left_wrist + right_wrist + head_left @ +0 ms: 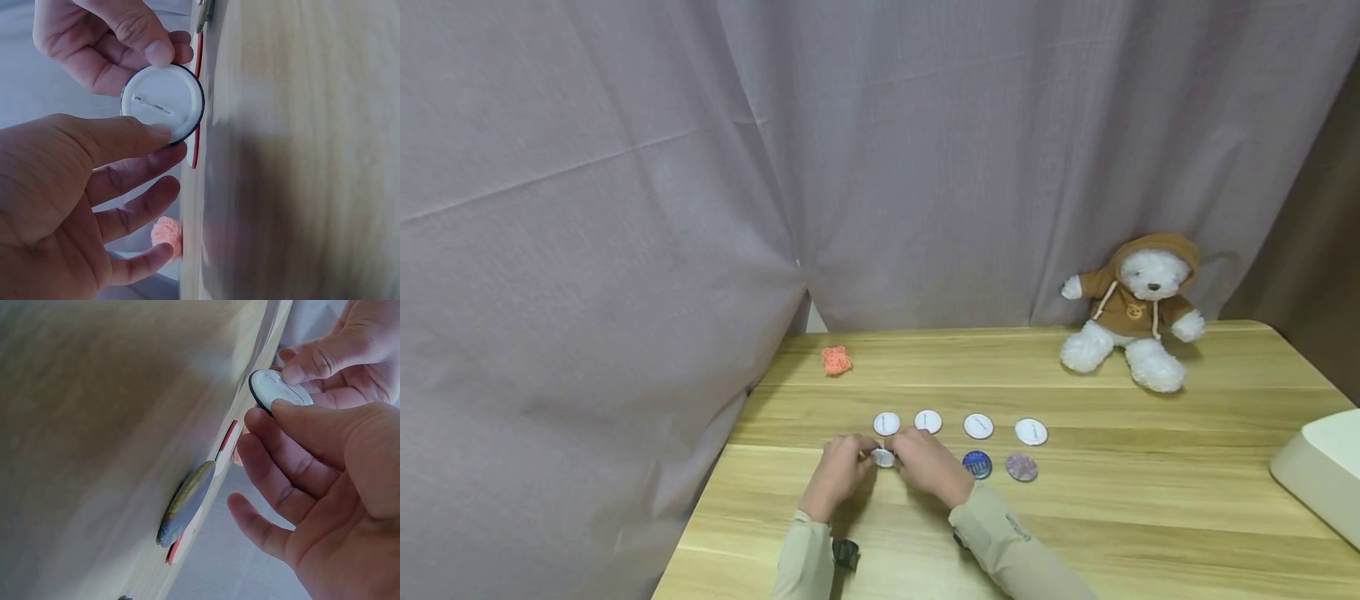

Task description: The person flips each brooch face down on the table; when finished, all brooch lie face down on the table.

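Observation:
A round pin badge (883,457) is held up between both hands, its white back with the metal pin turned toward the left wrist camera. My left hand (841,469) pinches one edge of the badge (164,94) between thumb and index finger, the other fingers spread apart. On the opposite edge, my right hand (928,465) pinches it with thumb and fingertips. Just beyond the hands lies a row of several badges with white backs up, among them a left one (887,424) and a right one (1032,432). Right of my right hand lie a blue badge (977,464) and a pinkish-purple badge (1022,467), fronts up.
A small bundle of coral-coloured cord (836,361) lies near the wooden table's back left. At the back right sits a white teddy bear (1138,312) in a brown hoodie. A white rounded object (1322,467) stands at the right edge. Grey curtain (925,167) hangs behind the table.

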Tool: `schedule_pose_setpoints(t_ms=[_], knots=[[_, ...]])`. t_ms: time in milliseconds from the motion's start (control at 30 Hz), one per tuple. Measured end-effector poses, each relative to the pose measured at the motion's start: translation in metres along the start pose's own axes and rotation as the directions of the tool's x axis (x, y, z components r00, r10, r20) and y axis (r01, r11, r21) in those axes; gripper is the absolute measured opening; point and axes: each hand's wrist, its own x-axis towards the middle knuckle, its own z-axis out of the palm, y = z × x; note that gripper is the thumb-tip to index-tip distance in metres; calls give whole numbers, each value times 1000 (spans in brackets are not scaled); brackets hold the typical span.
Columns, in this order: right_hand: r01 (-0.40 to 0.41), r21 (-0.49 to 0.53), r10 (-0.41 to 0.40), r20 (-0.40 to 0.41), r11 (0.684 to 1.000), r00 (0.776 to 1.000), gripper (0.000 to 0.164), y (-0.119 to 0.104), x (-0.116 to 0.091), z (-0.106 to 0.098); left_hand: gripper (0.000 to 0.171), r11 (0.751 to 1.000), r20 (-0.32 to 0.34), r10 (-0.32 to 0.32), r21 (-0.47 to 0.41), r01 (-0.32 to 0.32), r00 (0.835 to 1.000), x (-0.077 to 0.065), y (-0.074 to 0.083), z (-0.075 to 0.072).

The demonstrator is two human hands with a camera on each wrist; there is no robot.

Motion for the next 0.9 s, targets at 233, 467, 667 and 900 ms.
schedule_pose_setpoints(t_ms=[233, 467, 667, 900], knots=[[0, -17, 0, -39, 1000, 999, 25, 3, 0, 5, 15, 998, 30, -43, -53, 44, 999, 0, 0, 3], [-13, -38, 11, -48, 999, 999, 28, 3, 0, 8, 24, 993, 40, -71, -88, 74, 997, -1, 0, 5], [-8, -43, 5, -64, 999, 998, 32, 2, 0, 8, 27, 995, 48, -64, -75, 68, 997, 1, 0, 4], [-24, -73, 19, -72, 997, 997, 28, 1, 0, 9, 25, 994, 61, -79, -70, 83, 995, 3, 0, 7]])
